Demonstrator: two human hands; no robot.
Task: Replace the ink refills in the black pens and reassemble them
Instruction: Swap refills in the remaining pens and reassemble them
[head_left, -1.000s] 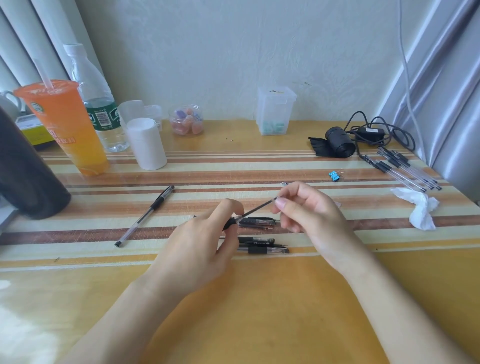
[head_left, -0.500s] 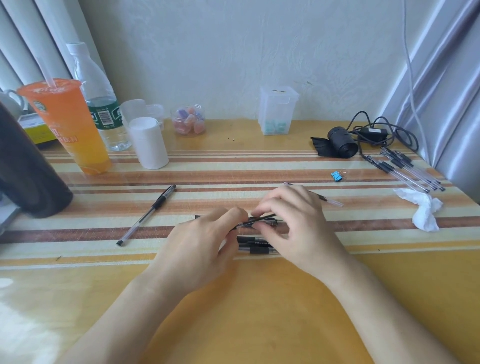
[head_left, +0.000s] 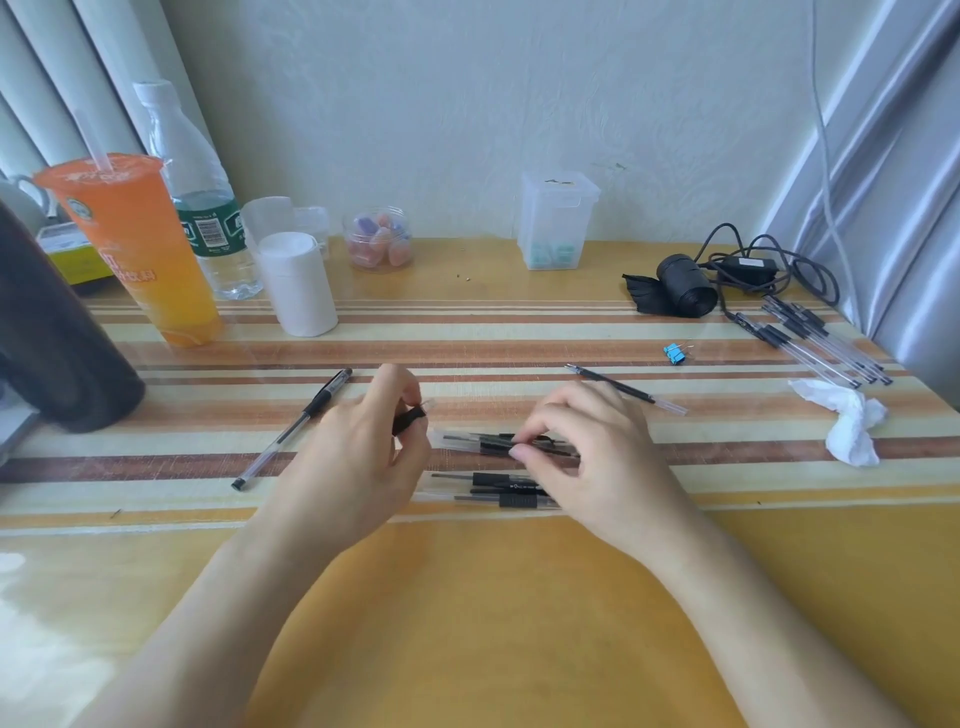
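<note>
My left hand (head_left: 358, 457) pinches a short black pen grip section (head_left: 409, 419) between thumb and fingers, just above the table. My right hand (head_left: 597, 457) rests on a small pile of clear pen barrels with black parts (head_left: 493, 486) at the table's middle, its fingertips closed on one black piece in the upper row (head_left: 498, 446). A loose black ink refill (head_left: 623, 388) lies beyond my right hand. One assembled black pen (head_left: 296, 427) lies to the left. Several more pens (head_left: 826, 343) lie at the far right.
An orange drink cup (head_left: 140, 249), a water bottle (head_left: 200, 192), a white cylinder (head_left: 297, 283), a candy jar (head_left: 378, 245) and a clear box (head_left: 556, 221) stand along the back. A black roll with cables (head_left: 685, 286), a blue clip (head_left: 674, 353) and crumpled tissue (head_left: 852, 421) sit right. A dark object (head_left: 57, 332) stands left.
My hands have come apart. The left hand drew back left with the black grip section. The right hand went down from holding the refill in the air onto the pile of pen parts.
</note>
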